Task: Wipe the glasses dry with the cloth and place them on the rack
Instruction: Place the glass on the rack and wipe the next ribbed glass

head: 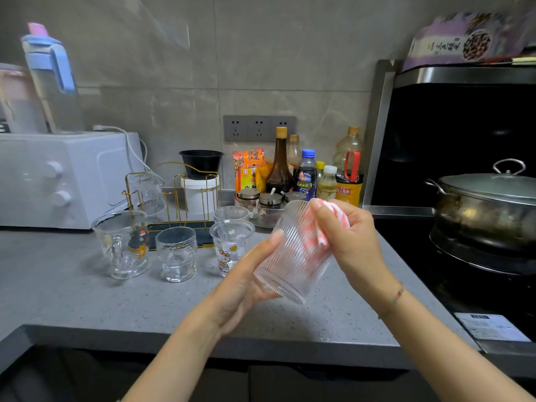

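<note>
Head view showed a clear ribbed drinking glass point(293, 256) tilted above the grey speckled stone counter point(72, 300), gripped by the left hand point(246, 282); the right hand point(348, 236) pinched a red-and-white cloth point(333, 219) at its rim. Behind stood a gold wire rack point(185, 195) before grey wall tiles point(174, 68).

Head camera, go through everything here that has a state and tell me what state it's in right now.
ribbed glass: tilted, held by left hand, cloth in its mouth.
cloth: bunched, gripped by right hand.
rack: holds one upturned glass.
cartoon mug: upright on counter.
faceted glass: upright.
kitty glass: upright.
second ribbed glass: upright.
pot: lid on.
wall sockets: no plugs seen.
</note>
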Motion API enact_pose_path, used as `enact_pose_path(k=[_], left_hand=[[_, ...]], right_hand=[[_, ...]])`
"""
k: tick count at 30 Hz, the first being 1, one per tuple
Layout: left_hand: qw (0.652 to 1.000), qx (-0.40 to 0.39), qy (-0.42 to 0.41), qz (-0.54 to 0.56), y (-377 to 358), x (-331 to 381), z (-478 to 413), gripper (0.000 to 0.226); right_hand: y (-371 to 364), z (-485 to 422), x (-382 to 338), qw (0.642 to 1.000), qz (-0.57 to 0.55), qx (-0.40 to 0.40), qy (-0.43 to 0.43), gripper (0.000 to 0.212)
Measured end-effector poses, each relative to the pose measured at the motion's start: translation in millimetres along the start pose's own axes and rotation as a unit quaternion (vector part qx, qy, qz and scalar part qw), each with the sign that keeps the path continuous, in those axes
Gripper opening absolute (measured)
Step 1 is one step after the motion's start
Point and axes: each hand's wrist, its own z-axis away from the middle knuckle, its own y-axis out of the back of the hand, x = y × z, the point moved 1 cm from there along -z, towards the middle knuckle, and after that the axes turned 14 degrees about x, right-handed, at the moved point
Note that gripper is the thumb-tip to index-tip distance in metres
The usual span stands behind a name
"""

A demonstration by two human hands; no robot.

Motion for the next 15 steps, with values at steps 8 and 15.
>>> enact_pose_path(k=[8, 15], left_hand=[[0.962, 0.054, -0.168, -0.210, -2, 10, -4, 0.079], [0.981, -0.067, 0.077, 0.167, -2, -7, 1, 0.077]], right_hand=[[-7, -1, -2, 0.997, 0.056, -0.051, 0.021, 0.038], [-6, 1, 3, 0.992, -0.036, -0.043, -0.110, 0.034]])
